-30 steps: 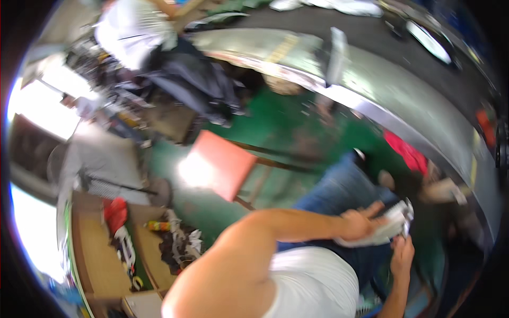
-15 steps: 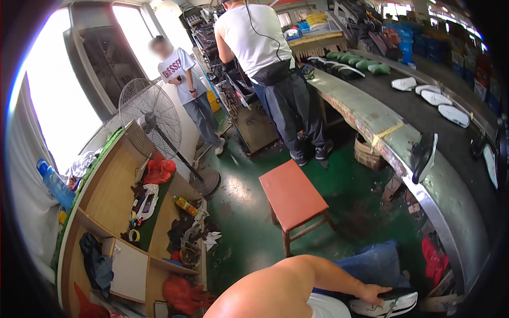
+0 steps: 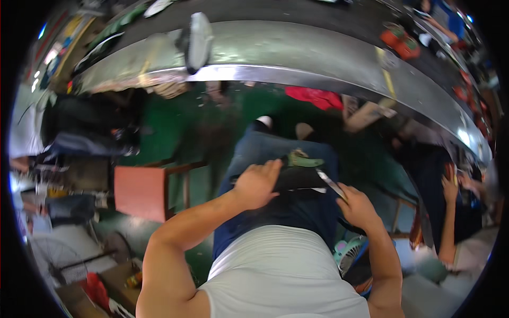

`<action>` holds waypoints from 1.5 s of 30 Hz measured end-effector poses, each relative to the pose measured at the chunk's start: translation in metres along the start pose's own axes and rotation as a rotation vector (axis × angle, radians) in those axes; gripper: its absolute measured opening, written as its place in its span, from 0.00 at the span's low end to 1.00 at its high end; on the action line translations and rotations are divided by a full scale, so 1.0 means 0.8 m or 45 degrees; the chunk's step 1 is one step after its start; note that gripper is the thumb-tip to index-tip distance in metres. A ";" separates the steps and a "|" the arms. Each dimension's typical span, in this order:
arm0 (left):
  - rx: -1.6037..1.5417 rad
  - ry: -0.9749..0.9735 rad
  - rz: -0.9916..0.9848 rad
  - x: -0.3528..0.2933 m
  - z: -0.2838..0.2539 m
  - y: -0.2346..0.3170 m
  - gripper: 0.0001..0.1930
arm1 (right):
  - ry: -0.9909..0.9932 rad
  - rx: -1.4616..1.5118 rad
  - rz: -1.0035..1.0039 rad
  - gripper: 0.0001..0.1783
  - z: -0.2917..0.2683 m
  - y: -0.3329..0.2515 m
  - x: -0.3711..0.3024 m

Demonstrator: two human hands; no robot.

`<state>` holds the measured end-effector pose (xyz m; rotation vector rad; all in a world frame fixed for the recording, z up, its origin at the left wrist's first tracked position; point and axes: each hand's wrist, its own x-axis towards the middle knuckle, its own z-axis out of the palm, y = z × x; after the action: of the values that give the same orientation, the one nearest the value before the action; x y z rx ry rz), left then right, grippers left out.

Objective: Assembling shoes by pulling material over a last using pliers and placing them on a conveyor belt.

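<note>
Black shoe (image 3: pixel 297 177) on lap, left hand (image 3: pixel 257 183) covering it (details blurred).

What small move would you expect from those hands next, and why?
Probably drawing the blade along the dark shoe part on the lap. The left hand presses flat on that piece, and the right hand holds the blade with its tip at the piece's edge.

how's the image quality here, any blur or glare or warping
Head view: strong fisheye warp, the long metal workbench bows into an arc; bright glare streaks along its edge; left rim blown out; left hand, right hand and the dark shoe on the lap fairly sharp; corners black.
</note>
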<state>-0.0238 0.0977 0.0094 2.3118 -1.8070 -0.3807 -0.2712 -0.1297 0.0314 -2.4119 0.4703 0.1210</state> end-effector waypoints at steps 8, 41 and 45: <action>0.043 0.068 0.096 0.011 0.019 0.024 0.49 | 0.034 -0.492 -0.162 0.27 -0.033 -0.020 0.037; -1.181 -0.023 -0.202 0.169 -0.106 0.027 0.28 | 0.052 1.325 0.668 0.13 0.042 0.053 -0.078; -1.259 -0.315 -0.373 0.168 0.027 0.017 0.37 | 0.023 1.211 0.557 0.14 0.052 0.049 -0.080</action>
<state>-0.0122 -0.0359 -0.0192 1.8025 -0.9460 -1.2967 -0.3434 -0.1117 -0.0109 -1.3628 0.8315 0.0447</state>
